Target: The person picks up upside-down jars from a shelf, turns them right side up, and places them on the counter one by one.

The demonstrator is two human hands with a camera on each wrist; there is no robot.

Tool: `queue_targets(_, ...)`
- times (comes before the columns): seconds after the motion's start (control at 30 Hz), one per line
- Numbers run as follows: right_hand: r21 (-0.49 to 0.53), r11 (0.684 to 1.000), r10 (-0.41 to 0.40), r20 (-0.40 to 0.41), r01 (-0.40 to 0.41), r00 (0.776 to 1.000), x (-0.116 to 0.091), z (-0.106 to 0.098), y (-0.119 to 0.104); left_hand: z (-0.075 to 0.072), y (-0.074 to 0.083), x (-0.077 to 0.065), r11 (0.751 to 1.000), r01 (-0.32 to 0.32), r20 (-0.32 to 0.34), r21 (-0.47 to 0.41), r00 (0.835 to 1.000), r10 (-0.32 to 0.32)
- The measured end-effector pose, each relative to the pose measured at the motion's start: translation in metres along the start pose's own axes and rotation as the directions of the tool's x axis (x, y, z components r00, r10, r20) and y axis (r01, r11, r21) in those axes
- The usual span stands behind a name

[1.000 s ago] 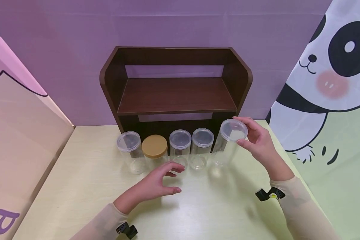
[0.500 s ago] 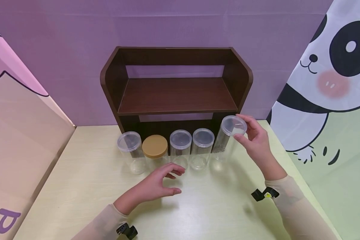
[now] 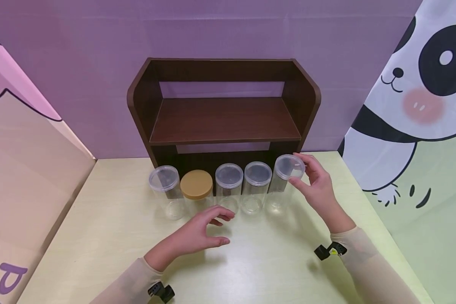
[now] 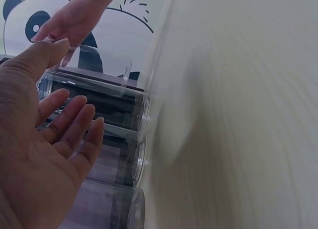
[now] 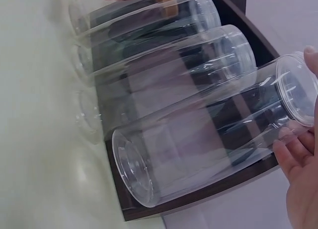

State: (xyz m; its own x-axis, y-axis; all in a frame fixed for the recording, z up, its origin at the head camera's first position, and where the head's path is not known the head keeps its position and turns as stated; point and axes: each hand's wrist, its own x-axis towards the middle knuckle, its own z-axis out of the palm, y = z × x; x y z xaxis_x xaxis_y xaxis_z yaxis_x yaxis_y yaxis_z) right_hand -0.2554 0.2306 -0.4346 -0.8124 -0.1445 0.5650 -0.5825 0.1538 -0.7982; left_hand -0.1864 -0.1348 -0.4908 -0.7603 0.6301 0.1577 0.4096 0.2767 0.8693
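Note:
At the right end of a row, my right hand (image 3: 319, 192) grips a clear plastic jar (image 3: 279, 188) around its translucent lid, thumb in front and fingers behind. In the right wrist view this jar (image 5: 198, 139) looks see-through, with its base close over the tabletop. My left hand (image 3: 195, 232) holds nothing; its fingers are loosely bent, thumb apart, in front of the row. Beside the held jar stand two similar clear jars (image 3: 257, 185) (image 3: 228, 185). Farther left come a jar with a tan lid (image 3: 196, 185) and another clear-lidded jar (image 3: 164, 185).
Behind the row stands a dark brown two-level shelf (image 3: 226, 120), its lower level partly hidden by the jars. The pale wooden table (image 3: 258, 266) extends toward me. A purple backdrop (image 3: 228, 33) hangs behind, and a panda-printed sheet (image 3: 414, 169) borders the right side.
My right hand has carried the jar left and lowered it, bringing it closer to its neighbour and more upright. My left hand has stayed almost still.

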Motion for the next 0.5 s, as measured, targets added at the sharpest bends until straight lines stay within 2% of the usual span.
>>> queue_targets(0.5,-0.035,0.997,0.07,-0.028,-0.071,0.997,-0.013,0.01,0.025,0.0,0.001,0.0,1.0,-0.01,0.004,0.017,1.0,0.01)
